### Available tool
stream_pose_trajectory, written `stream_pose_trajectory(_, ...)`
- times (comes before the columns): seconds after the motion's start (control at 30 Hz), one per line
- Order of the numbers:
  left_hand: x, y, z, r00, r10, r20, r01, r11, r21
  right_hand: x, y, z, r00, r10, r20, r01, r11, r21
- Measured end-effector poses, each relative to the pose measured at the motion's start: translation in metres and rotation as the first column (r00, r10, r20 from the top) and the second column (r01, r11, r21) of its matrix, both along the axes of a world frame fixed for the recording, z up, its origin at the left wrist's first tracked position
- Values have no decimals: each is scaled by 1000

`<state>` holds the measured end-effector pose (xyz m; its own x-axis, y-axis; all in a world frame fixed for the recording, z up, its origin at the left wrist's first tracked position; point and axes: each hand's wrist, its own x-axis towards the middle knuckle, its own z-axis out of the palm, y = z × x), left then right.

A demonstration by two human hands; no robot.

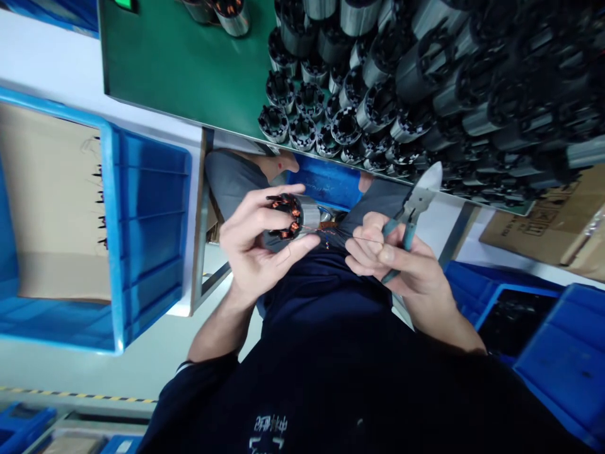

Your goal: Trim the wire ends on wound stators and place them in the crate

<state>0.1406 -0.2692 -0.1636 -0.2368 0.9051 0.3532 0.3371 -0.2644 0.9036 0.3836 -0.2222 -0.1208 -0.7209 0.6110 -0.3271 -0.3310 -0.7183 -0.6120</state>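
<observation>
My left hand [255,243] is wrapped round a metal stator [308,214] with copper windings and black plastic prongs, lying on its side above my lap. Thin wires [331,231] run from the stator towards my right hand [397,252]. That hand holds pliers [418,200] with teal handles, their jaws pointing up and away from me. A fine wire appears pinched between its thumb and forefinger.
Many stators [309,101] stand on the green bench [184,69] ahead and to the right. A blue crate [151,221] with cardboard inside is at left. Blue bins [562,359] and a carton [534,233] lie at right. A blue tray [326,183] sits below the bench.
</observation>
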Motion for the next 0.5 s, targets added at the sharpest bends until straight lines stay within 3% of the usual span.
stream_pose_trajectory(0.1, 21, -7, -4, 923, -8, 385, 65, 989, -133, 0, 1, 3, 983, -33, 181, -3, 980, 197)
stream_pose_trajectory(0.17, 32, -10, -7, 850, 40, 526, 74, 978, -194, 1, 2, 4, 960, -77, 270, -15, 946, 323)
stream_pose_trajectory(0.4, 45, -7, -6, 737, 61, 673, 123, 967, -223, 15, 5, 3, 864, -247, 439, -115, 752, 649)
stream_pose_trajectory(0.5, 50, -5, -5, 725, 68, 685, 129, 964, -232, 15, 4, 3, 845, -304, 439, -92, 727, 680)
